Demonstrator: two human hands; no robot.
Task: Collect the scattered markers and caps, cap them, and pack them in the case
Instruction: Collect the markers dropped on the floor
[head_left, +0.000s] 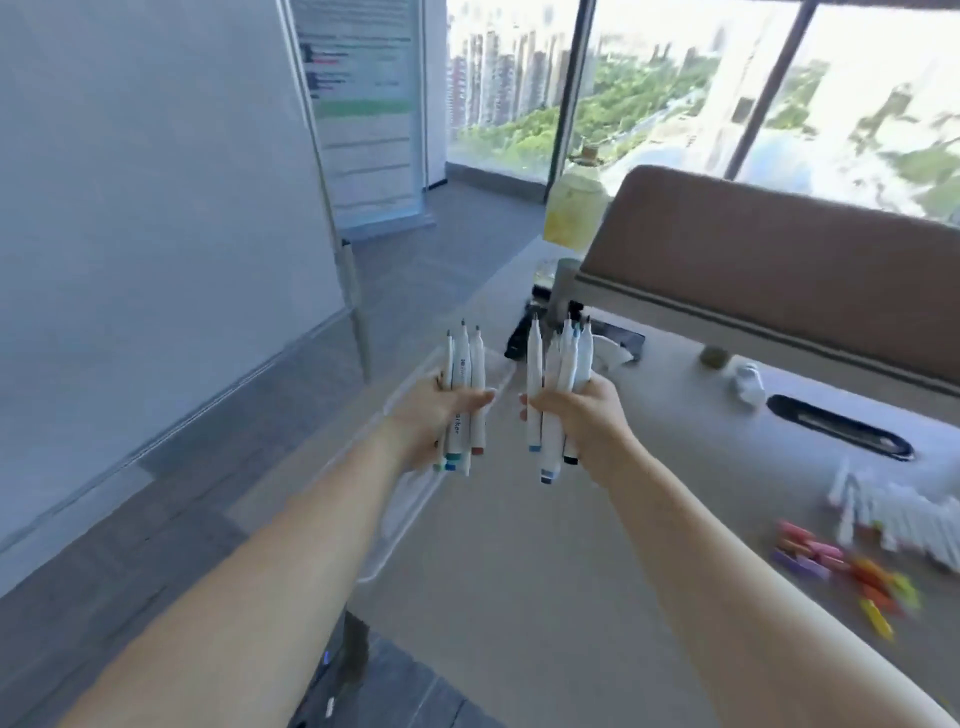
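Both hands are gripping bundles of uncapped markers upright above the worktop (519, 545): the left hand (431, 415) fingers curling tight around one bundle (462, 374), the right hand (582, 415) around another (558, 364). Loose caps (852, 566) are lying far right.

The beige tabletop (519, 571) carries a clear plastic case (410, 519) at its left edge, white markers (904, 519) and coloured caps (841, 566) heaped at right, crumpled paper (748, 384), and a yellowish jug (574, 213) far back.
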